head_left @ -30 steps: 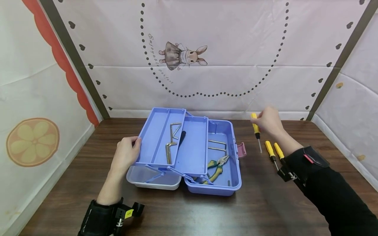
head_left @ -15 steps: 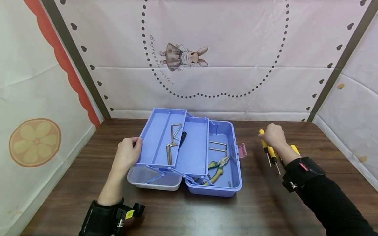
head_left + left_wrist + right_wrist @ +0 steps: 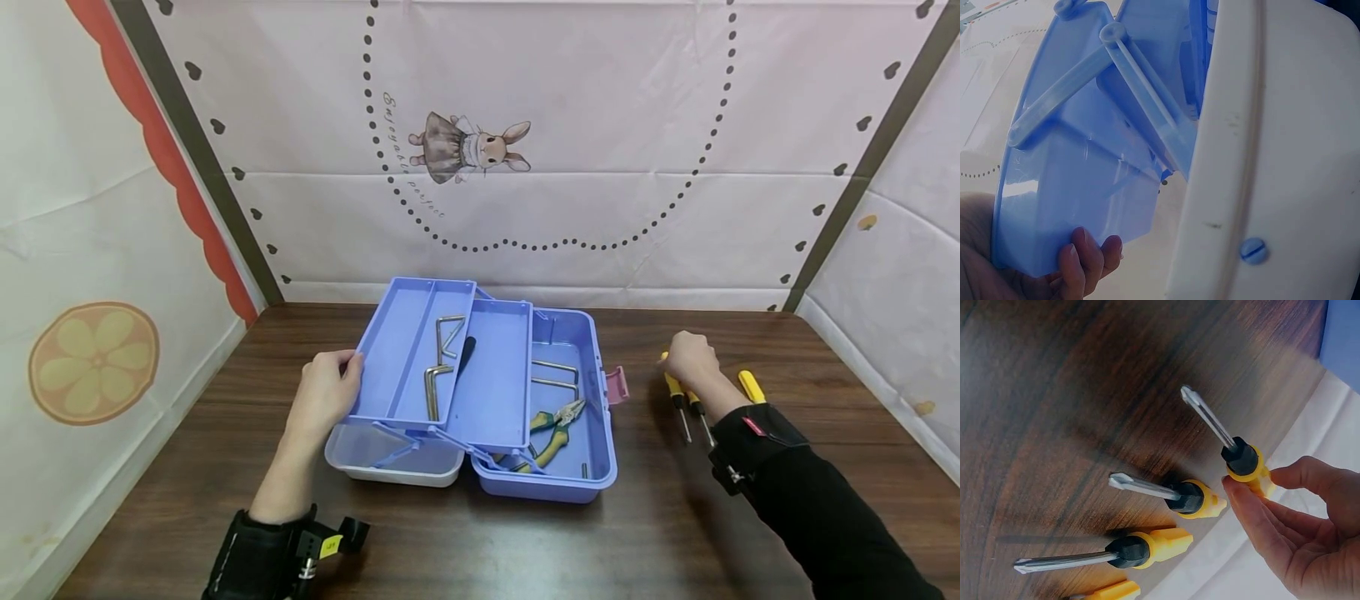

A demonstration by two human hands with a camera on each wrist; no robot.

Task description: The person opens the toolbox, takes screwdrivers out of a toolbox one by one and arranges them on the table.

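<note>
My right hand (image 3: 692,362) pinches the yellow handle of a screwdriver (image 3: 1239,457) between thumb and fingers, its silver shaft slanting over the tabletop. Beside it in the right wrist view lie more yellow-and-black screwdrivers: one close by (image 3: 1186,497), another farther over (image 3: 1129,551), and a handle cut off at the frame's bottom. On the other side, my left hand (image 3: 322,392) grips the left edge of the upper tray (image 3: 390,358) of a blue toolbox (image 3: 536,490). Its fingers (image 3: 1088,256) curl against the tray's underside, with the thumb side hidden behind the wall.
L-shaped hex keys (image 3: 432,392) lie in the upper tray. In the box's deep section are green-handled pliers (image 3: 553,448) and bent metal rods (image 3: 555,383). A pink latch (image 3: 617,385) juts from its right side. The whitish lid (image 3: 393,467) lies opened under the trays.
My right hand has brought the screwdriver down and slightly right, from the back of the table to beside the other screwdrivers. The left hand keeps its grip on the tray.
</note>
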